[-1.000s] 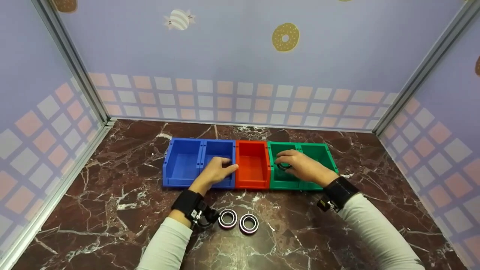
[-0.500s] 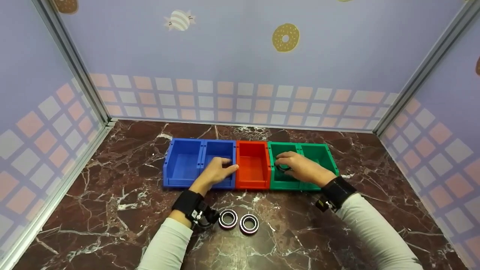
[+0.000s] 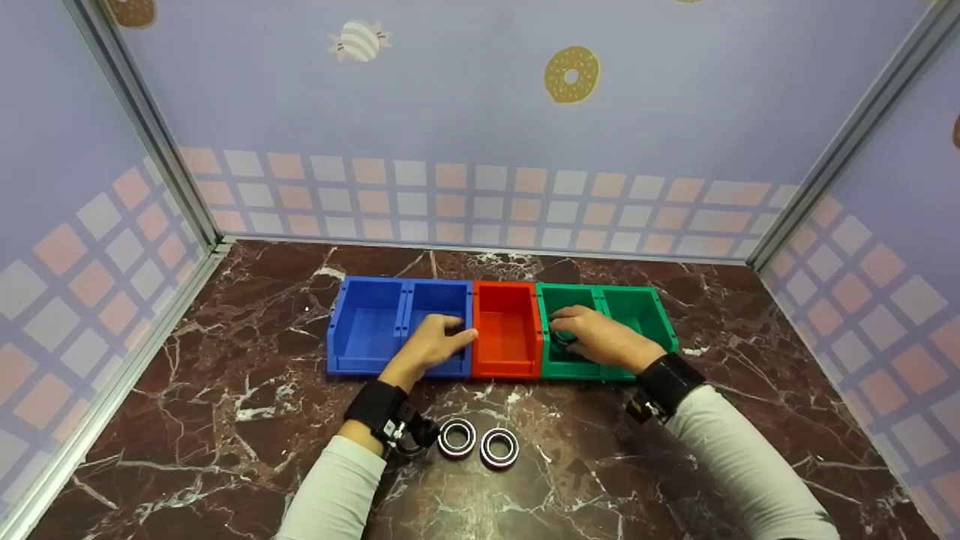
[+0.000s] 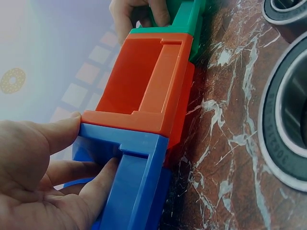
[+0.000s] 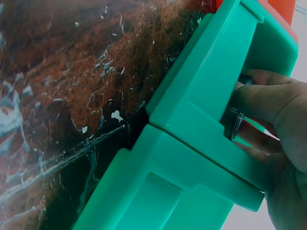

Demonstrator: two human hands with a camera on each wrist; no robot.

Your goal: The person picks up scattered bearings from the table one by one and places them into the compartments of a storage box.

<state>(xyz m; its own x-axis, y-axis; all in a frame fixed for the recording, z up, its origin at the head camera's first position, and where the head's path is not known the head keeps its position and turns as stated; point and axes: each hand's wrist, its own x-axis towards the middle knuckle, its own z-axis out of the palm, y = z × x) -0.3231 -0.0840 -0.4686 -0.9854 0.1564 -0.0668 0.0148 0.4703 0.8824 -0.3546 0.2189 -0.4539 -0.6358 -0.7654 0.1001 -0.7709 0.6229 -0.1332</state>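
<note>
My right hand (image 3: 600, 337) reaches into the left green bin (image 3: 570, 371) and grips a ball bearing (image 3: 561, 337) between thumb and fingers. In the right wrist view, the bearing's metal edge (image 5: 237, 125) shows between the fingers, the rest hidden by them and the bin wall. My left hand (image 3: 431, 345) rests at the right blue bin (image 3: 442, 289). Its thumb touches the rim beside the red bin (image 3: 502, 337); its fingers reach down inside, and nothing shows between them in the left wrist view. Two bearings, one left (image 3: 457, 438) and one right (image 3: 499, 448), lie in front.
The bins form one row on the dark marbled table (image 3: 225, 450), with another blue bin (image 3: 367, 330) at the left end and another green bin (image 3: 637, 315) at the right. A dark curved edge shows under the left wrist camera (image 3: 420, 431). Patterned walls (image 3: 480, 112) stand around the table.
My right hand has shifted slightly left and lower within the green bin, still with the bearing. The left hand and the two bearings on the table have stayed put.
</note>
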